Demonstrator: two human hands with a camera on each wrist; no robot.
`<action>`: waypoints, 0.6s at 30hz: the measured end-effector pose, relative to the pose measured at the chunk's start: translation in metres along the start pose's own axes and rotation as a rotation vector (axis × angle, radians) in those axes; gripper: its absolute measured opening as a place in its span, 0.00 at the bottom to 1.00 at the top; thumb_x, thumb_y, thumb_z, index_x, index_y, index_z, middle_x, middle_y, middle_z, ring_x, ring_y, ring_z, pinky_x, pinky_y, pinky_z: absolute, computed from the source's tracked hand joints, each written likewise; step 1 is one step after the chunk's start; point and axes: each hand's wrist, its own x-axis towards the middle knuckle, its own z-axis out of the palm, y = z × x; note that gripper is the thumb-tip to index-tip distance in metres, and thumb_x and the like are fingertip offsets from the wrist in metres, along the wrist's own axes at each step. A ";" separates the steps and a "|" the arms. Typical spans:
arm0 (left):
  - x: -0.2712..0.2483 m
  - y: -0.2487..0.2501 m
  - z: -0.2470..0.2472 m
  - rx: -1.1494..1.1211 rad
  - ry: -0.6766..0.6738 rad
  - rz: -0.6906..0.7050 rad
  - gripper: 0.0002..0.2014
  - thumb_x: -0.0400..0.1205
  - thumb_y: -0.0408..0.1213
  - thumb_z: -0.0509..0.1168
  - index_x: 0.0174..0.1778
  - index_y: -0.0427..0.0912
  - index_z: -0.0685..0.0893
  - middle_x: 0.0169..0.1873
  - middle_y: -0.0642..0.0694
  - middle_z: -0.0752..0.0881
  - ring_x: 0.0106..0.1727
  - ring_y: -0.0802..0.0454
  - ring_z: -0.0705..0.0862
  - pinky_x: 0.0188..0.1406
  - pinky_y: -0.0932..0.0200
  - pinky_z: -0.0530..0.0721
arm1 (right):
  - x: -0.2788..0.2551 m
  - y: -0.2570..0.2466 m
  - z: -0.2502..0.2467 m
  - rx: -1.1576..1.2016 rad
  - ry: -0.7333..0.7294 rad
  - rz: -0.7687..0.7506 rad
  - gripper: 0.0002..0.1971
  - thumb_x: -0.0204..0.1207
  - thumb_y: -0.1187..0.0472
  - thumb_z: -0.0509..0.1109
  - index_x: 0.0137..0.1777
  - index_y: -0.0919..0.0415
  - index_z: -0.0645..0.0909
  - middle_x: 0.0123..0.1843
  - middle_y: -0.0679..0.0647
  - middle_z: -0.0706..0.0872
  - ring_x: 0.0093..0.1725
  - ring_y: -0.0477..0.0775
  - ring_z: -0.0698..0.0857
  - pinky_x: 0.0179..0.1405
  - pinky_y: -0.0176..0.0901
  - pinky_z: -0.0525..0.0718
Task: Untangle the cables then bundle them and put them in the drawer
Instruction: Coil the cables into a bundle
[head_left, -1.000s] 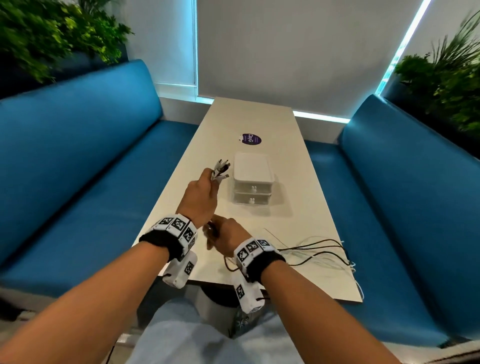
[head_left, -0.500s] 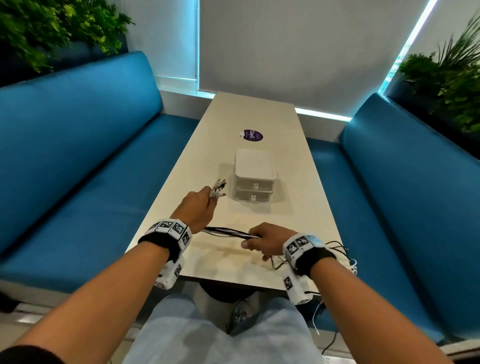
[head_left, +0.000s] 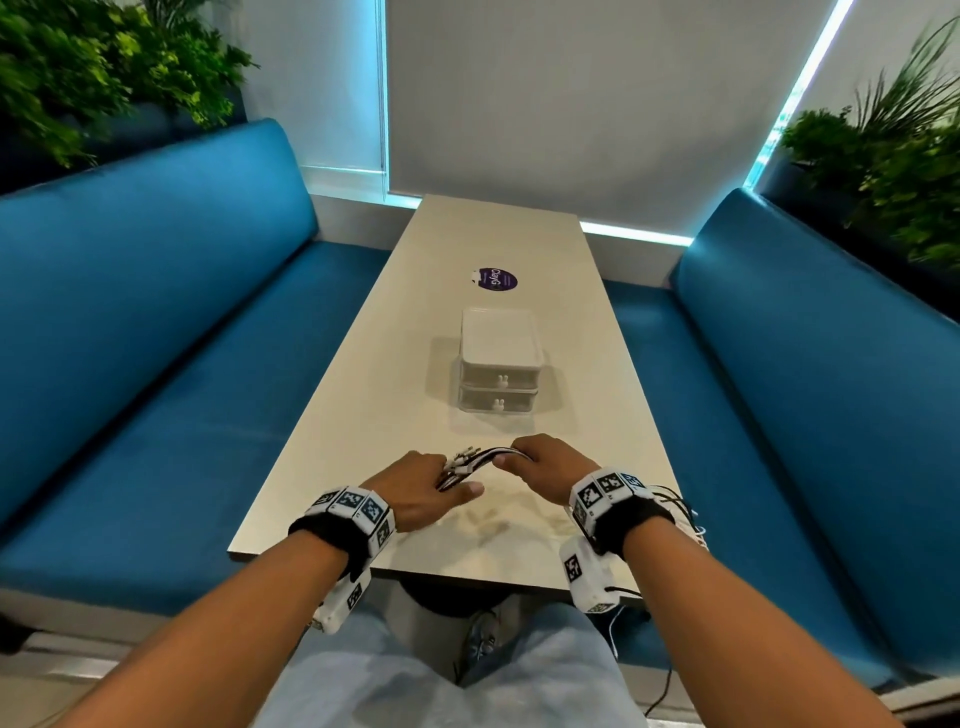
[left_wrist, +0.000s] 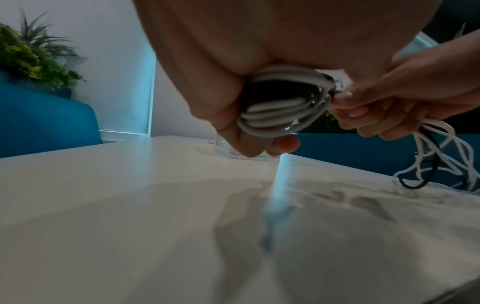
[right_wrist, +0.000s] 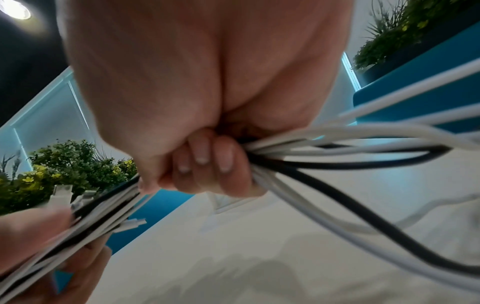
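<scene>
A bundle of white and black cables (head_left: 470, 462) runs between my two hands low over the near end of the table. My left hand (head_left: 426, 488) grips the folded cable loops (left_wrist: 280, 102), with white plugs sticking out past its fingers. My right hand (head_left: 540, 465) is closed round the same cables (right_wrist: 259, 158) a short way to the right. Loose cable lengths (right_wrist: 363, 164) trail from the right hand over the table's right edge (head_left: 680, 512). A small white two-drawer box (head_left: 498, 374) stands mid-table beyond the hands, both drawers shut.
The long pale table (head_left: 363, 395) runs away from me between two blue benches (head_left: 156, 338) (head_left: 805, 364). A purple round sticker (head_left: 496, 280) lies beyond the drawer box. Plants (head_left: 78, 78) stand behind both benches.
My right hand swung out to the right along the cables, then came back close to the left hand. My left hand dropped from mid-air to just above the table.
</scene>
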 end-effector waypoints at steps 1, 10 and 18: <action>0.001 0.002 0.001 0.037 -0.009 0.007 0.25 0.79 0.68 0.59 0.45 0.46 0.78 0.41 0.47 0.84 0.38 0.50 0.82 0.37 0.54 0.78 | -0.001 0.000 0.000 -0.003 0.005 0.007 0.21 0.83 0.42 0.63 0.33 0.54 0.72 0.31 0.48 0.76 0.31 0.48 0.74 0.33 0.44 0.68; 0.002 0.011 0.009 0.096 0.026 0.066 0.16 0.88 0.53 0.56 0.63 0.47 0.78 0.47 0.40 0.85 0.42 0.42 0.82 0.38 0.53 0.74 | -0.007 0.006 0.000 0.033 0.025 0.048 0.18 0.82 0.42 0.64 0.33 0.49 0.72 0.33 0.48 0.78 0.33 0.49 0.76 0.34 0.45 0.70; 0.006 0.012 0.003 0.041 -0.029 0.011 0.08 0.87 0.39 0.57 0.58 0.48 0.79 0.47 0.42 0.87 0.40 0.45 0.85 0.39 0.52 0.84 | -0.008 0.006 0.002 0.019 0.033 0.032 0.18 0.83 0.43 0.64 0.33 0.48 0.72 0.32 0.48 0.78 0.32 0.48 0.76 0.32 0.42 0.69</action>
